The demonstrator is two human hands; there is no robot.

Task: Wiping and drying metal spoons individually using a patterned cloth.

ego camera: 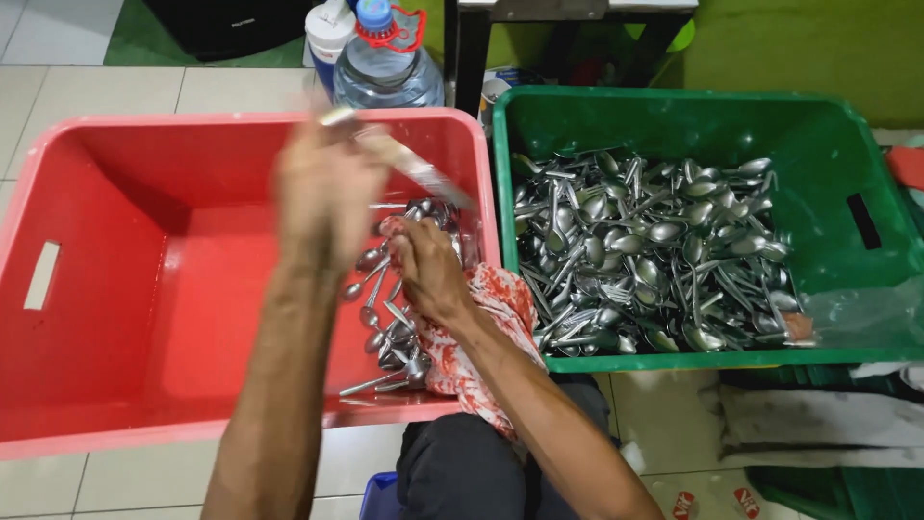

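Note:
My left hand (327, 188) is raised over the red crate (115, 279) and grips a blurred metal utensil (409, 164) that slants down to the right. My right hand (428, 270) sits at the crate's right side, closed on a red-and-white cloth (481, 337) that drapes over the crate rim onto my lap. Under both hands, several spoons (385, 318) lie in a small pile in the crate's right part. The green crate (674, 111) to the right holds a large heap of metal spoons and forks (645, 255).
A large water bottle (385, 63) with a blue cap and a white container (327, 34) stand behind the crates. Dark table legs (467, 48) rise behind the green crate. A clear plastic bag (866, 313) hangs at its right corner. Tiled floor lies around.

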